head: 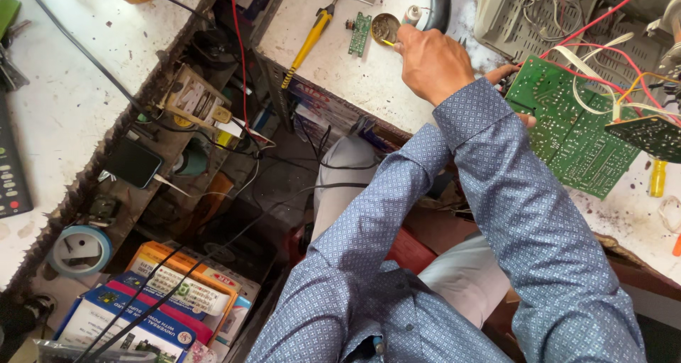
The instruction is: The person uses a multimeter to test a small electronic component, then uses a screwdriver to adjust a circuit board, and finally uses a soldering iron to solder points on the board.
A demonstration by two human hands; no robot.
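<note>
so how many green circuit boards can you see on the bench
3: a small green board beside the round tin, a large green board by the left hand, and a dark one lying over its right edge. Others may be hidden.

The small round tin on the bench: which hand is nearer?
Right. The right hand reaches across, its fingers at the round tin. The left hand is farther, gripping the green circuit board.

white workbench [355,86], screwdriver [308,42], circuit board [573,132]
</note>
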